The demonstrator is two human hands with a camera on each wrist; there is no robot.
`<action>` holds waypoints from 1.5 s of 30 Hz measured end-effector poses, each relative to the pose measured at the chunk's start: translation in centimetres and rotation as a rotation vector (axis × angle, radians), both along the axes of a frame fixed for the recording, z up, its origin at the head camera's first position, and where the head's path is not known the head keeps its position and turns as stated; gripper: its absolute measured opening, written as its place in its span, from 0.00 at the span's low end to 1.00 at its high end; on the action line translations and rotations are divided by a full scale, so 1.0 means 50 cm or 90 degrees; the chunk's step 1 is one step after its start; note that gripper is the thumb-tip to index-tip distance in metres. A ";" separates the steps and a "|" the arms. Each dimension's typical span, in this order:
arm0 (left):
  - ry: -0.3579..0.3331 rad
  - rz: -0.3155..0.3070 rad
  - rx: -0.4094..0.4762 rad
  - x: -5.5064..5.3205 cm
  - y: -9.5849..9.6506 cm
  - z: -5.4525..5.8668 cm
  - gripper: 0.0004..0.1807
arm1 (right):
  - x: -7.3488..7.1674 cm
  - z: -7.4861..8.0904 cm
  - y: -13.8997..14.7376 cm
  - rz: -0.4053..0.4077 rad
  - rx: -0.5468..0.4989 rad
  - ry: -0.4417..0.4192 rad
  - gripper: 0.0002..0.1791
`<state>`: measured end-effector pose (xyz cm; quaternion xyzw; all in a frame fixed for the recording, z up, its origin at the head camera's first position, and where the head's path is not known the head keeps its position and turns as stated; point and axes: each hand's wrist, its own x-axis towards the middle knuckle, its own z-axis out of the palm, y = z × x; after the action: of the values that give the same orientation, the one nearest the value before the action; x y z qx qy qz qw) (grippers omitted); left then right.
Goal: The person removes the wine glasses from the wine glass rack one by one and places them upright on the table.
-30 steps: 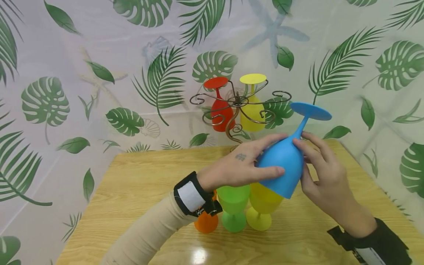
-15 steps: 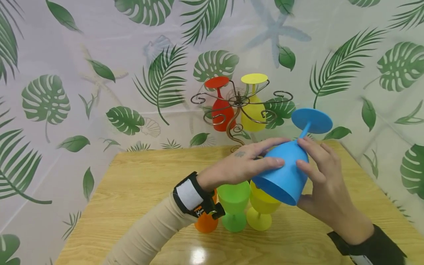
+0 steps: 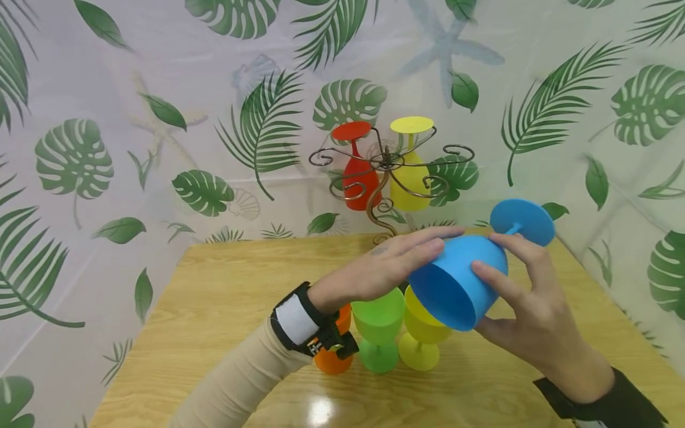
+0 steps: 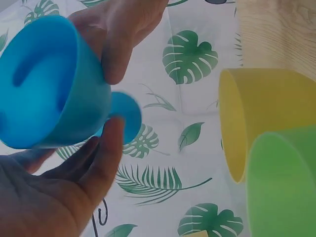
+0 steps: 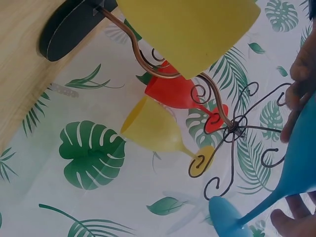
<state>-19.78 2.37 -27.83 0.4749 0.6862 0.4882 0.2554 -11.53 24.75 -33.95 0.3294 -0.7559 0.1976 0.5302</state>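
A blue plastic goblet (image 3: 484, 255) is held tilted above the table, its open mouth toward the lower left and its foot at upper right. My right hand (image 3: 540, 315) grips it, with fingers on the bowl and near the stem, thumb beneath. Against the bowl's left side lie the straight fingers of my left hand (image 3: 382, 267). In the left wrist view the inside of the blue bowl (image 4: 39, 94) shows. Below the hands stand an orange goblet (image 3: 333, 361), a green goblet (image 3: 379, 324) and a yellow goblet (image 3: 419, 351), all upright and partly overlapped.
Behind the hands rises a curled metal glass rack (image 3: 386, 160) with several arms. A red goblet (image 3: 360, 178) and another yellow goblet (image 3: 411, 184) hang upside down from it. The wooden table (image 3: 225, 297) meets a leaf-patterned backdrop (image 3: 160, 154).
The blue goblet has tipped further over, its foot swinging down to the right and its mouth turning into view. My left fingers have straightened along the bowl; my right fingers have shifted on it.
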 end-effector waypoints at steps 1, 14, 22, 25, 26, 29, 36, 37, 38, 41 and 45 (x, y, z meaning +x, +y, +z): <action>-0.002 0.000 0.016 0.000 -0.001 -0.001 0.30 | 0.002 -0.001 0.003 -0.005 -0.006 -0.011 0.31; 0.037 -0.046 0.106 0.001 -0.017 -0.019 0.36 | 0.026 -0.015 0.016 -0.077 -0.058 -0.127 0.54; 0.089 -0.025 0.055 0.007 -0.010 -0.033 0.42 | 0.040 -0.040 0.021 -0.065 -0.077 -0.178 0.57; 0.105 -0.019 0.025 0.008 -0.010 -0.036 0.41 | 0.048 -0.050 0.022 -0.039 -0.098 -0.230 0.56; 0.109 -0.015 0.013 0.008 -0.010 -0.037 0.41 | 0.052 -0.052 0.021 -0.033 -0.106 -0.253 0.55; 0.119 -0.009 -0.016 0.008 -0.012 -0.040 0.40 | 0.062 -0.062 0.017 -0.014 -0.130 -0.322 0.58; 0.216 0.003 -0.067 0.011 -0.014 -0.045 0.41 | 0.074 -0.090 -0.002 0.043 -0.157 -0.389 0.61; 0.234 0.002 -0.075 0.013 -0.014 -0.046 0.41 | 0.076 -0.094 -0.004 0.045 -0.159 -0.395 0.60; 0.250 -0.001 -0.080 0.015 -0.014 -0.046 0.42 | 0.077 -0.099 -0.005 0.048 -0.160 -0.400 0.61; 0.287 -0.017 -0.094 0.021 -0.014 -0.047 0.44 | 0.081 -0.112 -0.009 0.060 -0.161 -0.421 0.61; 0.319 -0.023 -0.126 0.029 -0.015 -0.049 0.46 | 0.086 -0.129 -0.016 0.076 -0.163 -0.440 0.61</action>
<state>-18.33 1.61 -30.29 0.5658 0.7638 0.2815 0.1313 -7.22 23.93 -40.39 0.2178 -0.8390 0.4206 0.2678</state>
